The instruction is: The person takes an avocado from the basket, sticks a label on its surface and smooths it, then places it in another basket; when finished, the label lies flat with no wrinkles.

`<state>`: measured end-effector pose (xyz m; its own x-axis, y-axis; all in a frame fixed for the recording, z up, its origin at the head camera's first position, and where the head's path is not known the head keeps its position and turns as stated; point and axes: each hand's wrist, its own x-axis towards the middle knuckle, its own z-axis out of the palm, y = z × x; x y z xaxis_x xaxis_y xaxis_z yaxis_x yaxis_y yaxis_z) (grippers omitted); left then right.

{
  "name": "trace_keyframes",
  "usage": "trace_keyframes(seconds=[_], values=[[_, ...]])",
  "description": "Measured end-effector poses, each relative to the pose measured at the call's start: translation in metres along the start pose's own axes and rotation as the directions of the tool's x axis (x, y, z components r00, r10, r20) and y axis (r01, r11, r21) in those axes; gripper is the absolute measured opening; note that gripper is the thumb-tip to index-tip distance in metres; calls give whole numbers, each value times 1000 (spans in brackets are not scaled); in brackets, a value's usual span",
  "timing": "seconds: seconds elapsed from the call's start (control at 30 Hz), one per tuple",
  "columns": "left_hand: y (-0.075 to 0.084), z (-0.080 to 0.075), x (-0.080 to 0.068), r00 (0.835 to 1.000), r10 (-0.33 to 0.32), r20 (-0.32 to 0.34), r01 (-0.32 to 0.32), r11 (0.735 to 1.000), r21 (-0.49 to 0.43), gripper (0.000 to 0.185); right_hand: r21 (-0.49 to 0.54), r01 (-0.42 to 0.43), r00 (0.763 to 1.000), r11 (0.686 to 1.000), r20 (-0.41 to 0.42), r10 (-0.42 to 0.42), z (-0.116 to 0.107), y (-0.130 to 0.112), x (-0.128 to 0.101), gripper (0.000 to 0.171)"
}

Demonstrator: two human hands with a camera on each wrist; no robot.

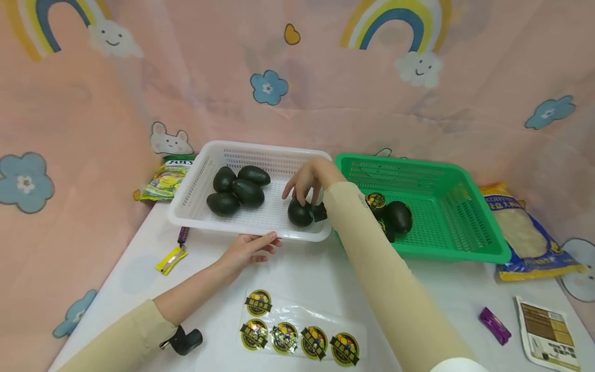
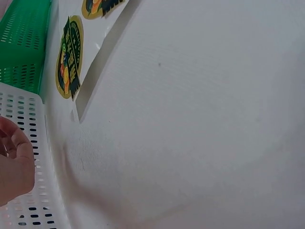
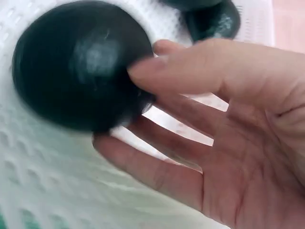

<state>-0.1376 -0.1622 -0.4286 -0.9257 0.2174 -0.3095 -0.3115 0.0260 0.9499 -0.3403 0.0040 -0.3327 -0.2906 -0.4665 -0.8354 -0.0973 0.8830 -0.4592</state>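
My right hand (image 1: 310,178) reaches into the right end of a white plastic basket (image 1: 246,227). Its thumb and fingertips pinch a dark green avocado (image 1: 299,215), which appears large and glossy in the right wrist view. Several more avocados (image 1: 248,193) lie together toward the basket's left side. At the basket's front edge is my left hand (image 1: 246,254), thumb at the rim and fingers loosely extended below it. To the right, a green basket (image 1: 465,253) holds a few avocados (image 1: 398,217), some with round labels; my right forearm partly hides them.
On the table in front lies a clear sheet of round fruit stickers (image 1: 284,337). A yellow wrapped sweet (image 1: 171,260) and a green-yellow bag (image 1: 168,178) are at left. At right are a blue-yellow bag (image 1: 530,232), a purple packet (image 1: 495,325) and a brown-white pouch (image 1: 547,333).
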Motion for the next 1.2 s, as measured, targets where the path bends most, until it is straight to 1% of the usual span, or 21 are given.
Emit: trace_keyframes(seconds=[0.07,0.13,0.3,0.43,0.57,0.67,0.73,0.83,0.9,0.93,1.0,1.07,1.13,1.17,1.2], values=[[0,1,1,1000,-2,2,2,1000,4,45,33,-7,999,999,35,6,4,3,1,70],[0,2,1,1000,-4,5,4,1000,9,44,57,3,999,998,47,-5,8,5,1,69],[0,2,2,1000,-10,3,10,1000,12,45,97,46,997,994,53,-51,14,12,10,60],[0,3,2,1000,-12,4,12,1000,7,48,105,44,997,994,59,-50,18,14,19,62],[0,3,2,1000,-10,4,10,1000,1,47,68,37,998,997,42,-40,21,12,21,70],[0,2,1,1000,-6,3,6,1000,4,45,4,54,998,999,26,-54,21,7,17,74],[0,1,1,1000,-1,0,1,1000,4,46,-47,89,996,995,8,-89,21,4,9,73],[0,1,1,1000,1,0,-1,1000,6,44,-118,169,985,978,-17,-172,20,3,-12,66],[-1,1,2,1000,2,5,-2,1000,2,44,-142,240,968,960,-41,-248,20,7,-31,61],[-1,2,2,1000,1,7,-1,1000,2,43,-152,284,954,947,-55,-295,21,11,-41,58],[-2,2,3,1000,2,11,-2,1000,-1,40,-172,367,916,914,-106,-388,26,21,-60,55],[-2,2,3,1000,3,10,-3,1000,-2,39,-211,434,863,876,-182,-472,35,35,-78,55],[-2,1,2,1000,6,6,-6,1000,2,37,-261,463,803,847,-281,-526,49,51,-92,56],[-1,1,2,1000,8,6,-8,1000,2,37,-269,470,776,841,-329,-538,59,60,-98,57],[-1,1,1,1000,8,8,-8,1000,3,38,-260,474,754,841,-373,-541,70,69,-104,58]])
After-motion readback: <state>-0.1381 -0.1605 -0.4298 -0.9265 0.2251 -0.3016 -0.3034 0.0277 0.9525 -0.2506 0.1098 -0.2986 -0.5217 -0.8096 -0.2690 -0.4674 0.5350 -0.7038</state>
